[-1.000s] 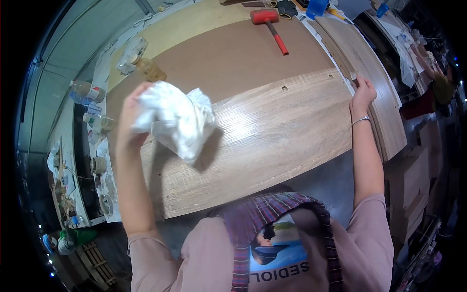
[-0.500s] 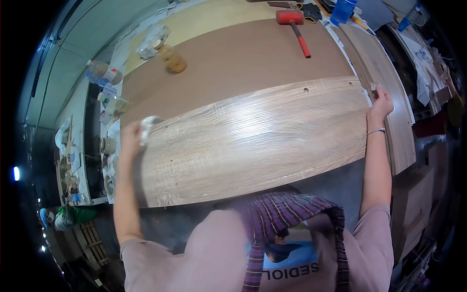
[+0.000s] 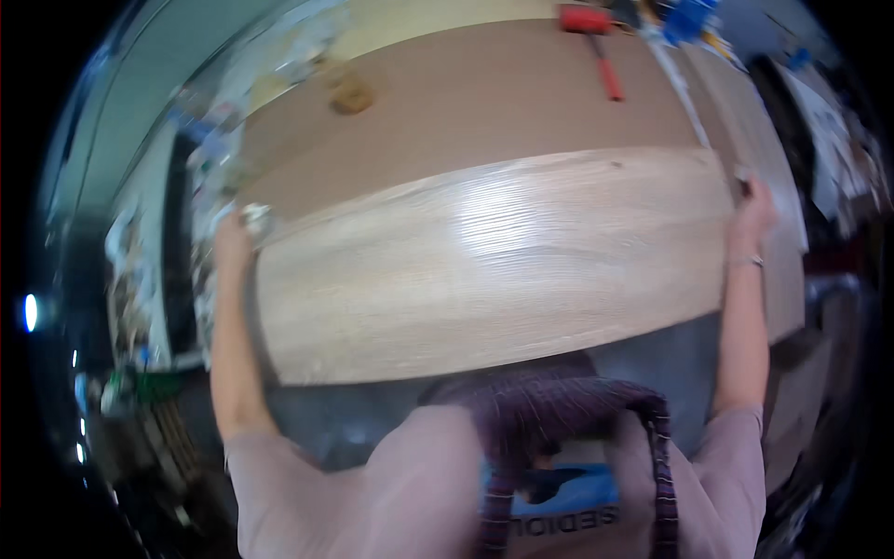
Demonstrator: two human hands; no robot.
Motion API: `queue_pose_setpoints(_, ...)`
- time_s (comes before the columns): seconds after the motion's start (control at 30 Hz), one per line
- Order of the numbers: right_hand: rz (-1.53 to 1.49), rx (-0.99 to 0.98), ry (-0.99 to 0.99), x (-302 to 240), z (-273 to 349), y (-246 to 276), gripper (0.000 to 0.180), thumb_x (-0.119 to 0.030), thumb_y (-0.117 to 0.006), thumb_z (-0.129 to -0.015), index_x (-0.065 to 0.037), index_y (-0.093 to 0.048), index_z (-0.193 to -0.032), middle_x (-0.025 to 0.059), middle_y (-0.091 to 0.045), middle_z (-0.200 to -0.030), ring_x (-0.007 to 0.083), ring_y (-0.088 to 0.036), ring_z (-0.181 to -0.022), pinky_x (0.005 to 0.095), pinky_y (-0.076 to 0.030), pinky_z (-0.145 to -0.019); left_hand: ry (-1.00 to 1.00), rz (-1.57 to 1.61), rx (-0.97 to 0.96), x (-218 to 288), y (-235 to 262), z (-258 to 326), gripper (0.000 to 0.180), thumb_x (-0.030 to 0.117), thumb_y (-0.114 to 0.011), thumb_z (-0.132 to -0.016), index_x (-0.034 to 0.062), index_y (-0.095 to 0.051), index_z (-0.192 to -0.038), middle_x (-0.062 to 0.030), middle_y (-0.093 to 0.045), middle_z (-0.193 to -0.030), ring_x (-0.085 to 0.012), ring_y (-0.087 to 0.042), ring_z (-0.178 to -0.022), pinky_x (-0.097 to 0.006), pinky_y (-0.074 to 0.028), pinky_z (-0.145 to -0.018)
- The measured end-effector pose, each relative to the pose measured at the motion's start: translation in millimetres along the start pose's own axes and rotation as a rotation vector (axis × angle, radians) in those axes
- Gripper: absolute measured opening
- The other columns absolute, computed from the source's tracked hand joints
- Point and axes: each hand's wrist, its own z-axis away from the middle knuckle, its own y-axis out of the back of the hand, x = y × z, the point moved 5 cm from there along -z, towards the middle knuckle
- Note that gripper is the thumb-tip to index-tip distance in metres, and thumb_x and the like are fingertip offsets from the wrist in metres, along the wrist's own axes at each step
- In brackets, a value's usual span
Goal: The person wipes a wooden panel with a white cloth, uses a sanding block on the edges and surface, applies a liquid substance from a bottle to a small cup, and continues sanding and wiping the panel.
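Far left: side bench with blurred clutter. Next, left hand, closed round a bunched white cloth at the far left corner of the wood-grain board; too smeared to tell if cloth touches board. Board lies flat across the middle, long side toward the person, light glare on its surface. Brown sheet runs along the board's far side; amber bottle, blurred, at the sheet's far left part. Striped apron on the person, at the board's near side. Red mallet on the sheet's far right part, handle angled toward the person. Blue container beyond, at upper right. Right hand just past the board's right end, fingers pinched on a small pale piece, kind unclear. Long planks under and beside that hand.
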Motion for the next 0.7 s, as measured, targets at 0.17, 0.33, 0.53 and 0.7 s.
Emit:
queue_pose_setpoints(0.17, 0.088, 0.017, 0.154, -15.6, 17.7, -14.7, 0.008, -0.007, -0.07, -0.084, 0.0, -0.069, -0.081, 0.0029, -0.067, -0.079, 0.0121, -0.059, -0.075, 0.0272, -0.047, -0.071, -0.34, 0.57, -0.08, 179.7, 18.5, 36.6, 0.028, 0.005, -0.052, -0.095, -0.0024, -0.062, -0.12, -0.0153, -0.065, -0.116, -0.0283, -0.062, -0.107, -0.038, -0.045, -0.097)
queue_pose_setpoints(0.33, -0.04, 0.0, 0.055, -35.3, 32.0, -17.7, 0.006, -0.005, -0.07, -0.084, 0.0, -0.068, -0.081, 0.0021, -0.066, -0.076, 0.0104, -0.058, -0.07, 0.0252, -0.045, -0.069, -0.69, 0.496, -0.118, 377.0, -18.4, 103.0, 0.041, 0.01, -0.056, -0.091, 0.0011, -0.053, -0.131, -0.0216, -0.055, -0.13, -0.0398, -0.05, -0.122, -0.045, -0.039, -0.106)
queue_pose_setpoints(0.53, -0.153, -0.249, -0.193, -26.1, 11.3, -17.1, 0.007, -0.005, -0.071, -0.086, 0.001, -0.069, -0.087, 0.0018, -0.066, -0.079, 0.0081, -0.059, -0.075, 0.023, -0.045, -0.07, -0.672, 0.391, -0.03, 514.1, -25.2, 135.8, 0.042, 0.02, -0.058, -0.092, 0.0036, -0.055, -0.131, -0.0204, -0.055, -0.128, -0.0378, -0.052, -0.118, -0.048, -0.039, -0.104)
queue_pose_setpoints(0.7, -0.089, -0.519, -0.069, -33.8, -17.9, -30.1, 0.02, -0.004, -0.072, -0.087, 0.003, -0.069, -0.106, 0.0012, -0.067, -0.091, 0.0059, -0.06, -0.081, 0.0205, -0.048, -0.074, -0.596, 0.382, 0.027, 541.9, -22.5, 141.1, 0.038, 0.021, -0.059, -0.091, 0.0074, -0.059, -0.126, -0.016, -0.06, -0.111, -0.0352, -0.057, -0.105, -0.046, -0.046, -0.092)
